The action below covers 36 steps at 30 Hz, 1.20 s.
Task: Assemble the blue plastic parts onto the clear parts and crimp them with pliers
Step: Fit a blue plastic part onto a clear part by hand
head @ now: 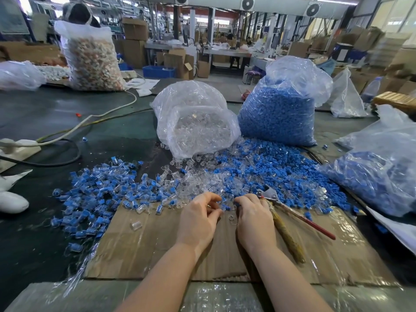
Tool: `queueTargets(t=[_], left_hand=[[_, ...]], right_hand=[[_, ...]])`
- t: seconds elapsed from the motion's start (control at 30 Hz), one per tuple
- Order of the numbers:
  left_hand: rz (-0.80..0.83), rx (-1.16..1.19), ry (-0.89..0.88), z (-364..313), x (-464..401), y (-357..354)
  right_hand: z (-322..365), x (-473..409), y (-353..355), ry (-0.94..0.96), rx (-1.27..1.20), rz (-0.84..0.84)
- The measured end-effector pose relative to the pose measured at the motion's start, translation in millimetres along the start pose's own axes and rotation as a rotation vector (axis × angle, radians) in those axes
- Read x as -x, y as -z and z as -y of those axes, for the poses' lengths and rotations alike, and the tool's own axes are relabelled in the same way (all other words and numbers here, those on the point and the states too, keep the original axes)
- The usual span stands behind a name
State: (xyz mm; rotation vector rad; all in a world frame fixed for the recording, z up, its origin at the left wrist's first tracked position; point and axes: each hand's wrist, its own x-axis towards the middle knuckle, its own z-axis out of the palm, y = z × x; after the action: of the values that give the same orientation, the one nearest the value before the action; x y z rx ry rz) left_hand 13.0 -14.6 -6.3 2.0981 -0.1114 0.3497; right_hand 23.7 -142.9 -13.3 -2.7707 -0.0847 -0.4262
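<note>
Head view. The left hand [199, 218] and right hand [253, 216] meet at the near edge of the heap, fingers curled toward each other around a small blue-and-clear piece [225, 207]; the exact pinch is too small to resolve. The pliers [290, 219] lie just beside the right hand, jaws pointing into the heap, handles spread on the cardboard sheet [157, 248]; whether the right palm touches them cannot be told.

Risks, as judged: a part pressed on askew would crimp badly; the piece could slip and vanish among look-alikes; reaching for the pliers could scatter loose parts.

Surroundings: loose blue parts [270, 170] spill to the right, clear parts [198, 181] in the middle, joined pieces [94, 190] to the left. Behind stand the bag of clear parts [193, 122] and bag of blue parts [279, 109], another blue-filled bag [378, 174] crowds the right. A white cable [90, 119] crosses the table at left, well apart.
</note>
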Motion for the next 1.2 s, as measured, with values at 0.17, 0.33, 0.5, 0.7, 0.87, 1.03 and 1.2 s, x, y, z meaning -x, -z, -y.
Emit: queueTargets(t=[0.17,0.33,0.5,0.7,0.87,1.03,1.2], left_hand=[[0.004,0.024,0.014,0.7,-0.1,-0.5],[0.026,0.026,0.033,3.0,-1.2,-1.0],[0.023,0.062,0.069,3.5,-2.1,-0.6],[0.020,0.097,0.076,2.4,-3.6,0.0],[0.030,0.109,0.059,2.1,-3.5,-0.1],[0.042,0.221,0.117,2.0,-3.1,-0.3],[0.058,0.274,0.136,4.7,-4.7,-0.4]], right_hand=[[-2.2,1.2,-0.3,-0.025,-0.093,-0.070],[-0.1,3.3,5.0,-0.069,-0.235,-0.152],[1.9,9.1,9.2,0.014,-0.261,-0.205],[1.7,11.8,11.6,0.036,-0.345,-0.235],[2.4,15.1,14.7,0.061,-0.458,-0.231],[3.3,15.9,14.1,0.065,-0.509,-0.194],[4.2,15.4,14.0,0.081,-0.480,-0.192]])
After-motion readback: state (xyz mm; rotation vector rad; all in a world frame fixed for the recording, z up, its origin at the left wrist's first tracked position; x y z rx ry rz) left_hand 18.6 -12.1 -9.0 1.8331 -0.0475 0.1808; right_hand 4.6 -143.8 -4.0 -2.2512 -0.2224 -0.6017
